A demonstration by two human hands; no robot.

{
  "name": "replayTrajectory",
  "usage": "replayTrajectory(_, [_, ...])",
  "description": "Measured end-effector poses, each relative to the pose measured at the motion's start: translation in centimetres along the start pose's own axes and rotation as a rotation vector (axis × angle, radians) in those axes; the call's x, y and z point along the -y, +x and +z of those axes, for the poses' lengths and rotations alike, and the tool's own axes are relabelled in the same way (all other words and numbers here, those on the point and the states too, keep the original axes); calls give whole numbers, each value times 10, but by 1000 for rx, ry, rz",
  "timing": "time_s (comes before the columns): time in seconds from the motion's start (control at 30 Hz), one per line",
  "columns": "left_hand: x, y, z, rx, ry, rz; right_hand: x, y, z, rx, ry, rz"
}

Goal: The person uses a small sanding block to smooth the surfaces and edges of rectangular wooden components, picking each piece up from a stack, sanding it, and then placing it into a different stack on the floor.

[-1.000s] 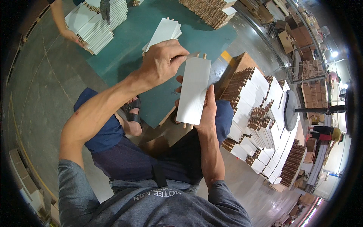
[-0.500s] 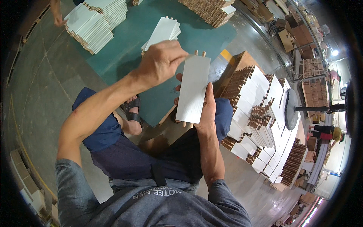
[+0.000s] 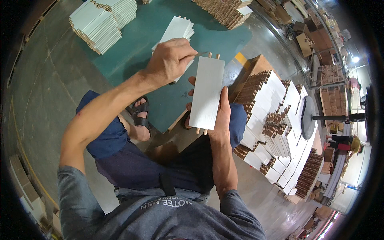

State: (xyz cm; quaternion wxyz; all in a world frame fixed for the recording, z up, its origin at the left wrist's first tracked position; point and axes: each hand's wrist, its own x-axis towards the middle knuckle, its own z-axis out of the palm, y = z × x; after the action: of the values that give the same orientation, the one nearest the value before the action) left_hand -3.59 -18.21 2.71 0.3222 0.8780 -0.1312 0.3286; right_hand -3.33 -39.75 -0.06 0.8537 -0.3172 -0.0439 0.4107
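A flat white-painted board [image 3: 207,94] stands in my right hand [image 3: 223,114], with the palm and thumb on its right edge and fingertips showing past its left edge. Two light wooden dowels [image 3: 217,56] stick out of its top end and two more from its bottom end. My left hand [image 3: 172,60] is closed in a pinch on a thin dark tool [image 3: 203,53], whose tip reaches the left dowel at the board's top. What kind of tool it is cannot be made out. Beyond my left hand, similar white boards [image 3: 176,30] lie in a small pile, partly hidden by it.
A green sheet [image 3: 160,108] covers the floor ahead. On it stand stacks of white boards [image 3: 106,26] at far left and dowelled pieces [image 3: 222,12] at the back. To my right is a loaded pallet of white boards [image 3: 268,96], with a black round-headed stand [image 3: 308,116] over it.
The board and both hands have shifted slightly, the board a little to the right. The thin tool now shows at my left fingertips. Another person's hand at the far left has left the view.
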Motion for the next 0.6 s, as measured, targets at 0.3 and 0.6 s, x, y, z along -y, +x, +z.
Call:
replayTrajectory(0.3, [0, 9, -11, -132, -59, -135, 4, -1, -5, 108, 36, -3])
replayTrajectory(0.6, [-27, -7, 10, 6, -61, 120, -2, 2, -16, 29, 13, 66])
